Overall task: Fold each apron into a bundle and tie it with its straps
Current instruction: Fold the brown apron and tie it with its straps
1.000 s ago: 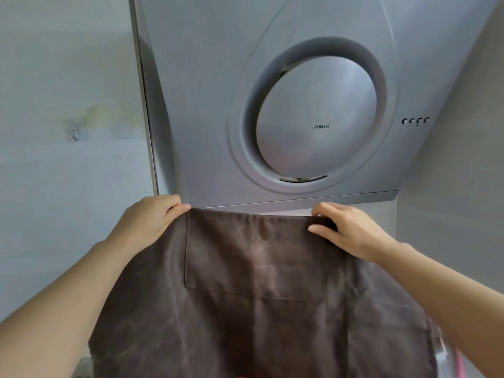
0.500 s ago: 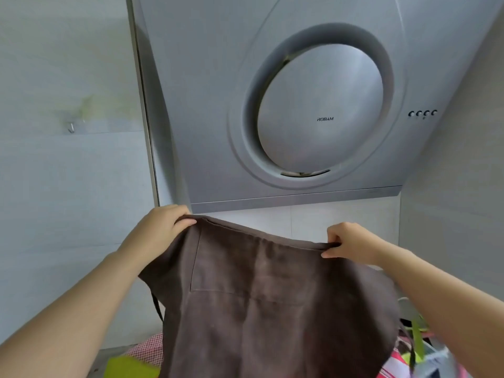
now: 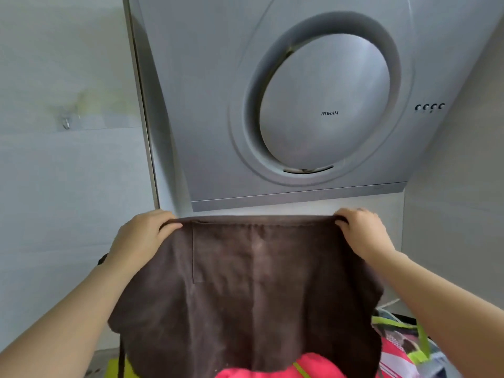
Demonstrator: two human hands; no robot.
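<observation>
A dark brown apron with a stitched pocket hangs stretched in the air in front of me. My left hand grips its top left corner. At the top right corner my right hand grips the hem. The top edge runs level between the two hands, just below the range hood. A thin brown strap dangles from the apron's lower left. The apron's lower edge hides much of what lies beneath it.
A large silver range hood fills the wall ahead, close above my hands. A pink cloth with green trim lies below the apron. More pink and green fabric is heaped at lower right. A wall hook sits at left.
The apron's top edge has been pulled level and taut. My right hand rose and moved outward, and the view has tipped down so more cloth below shows.
</observation>
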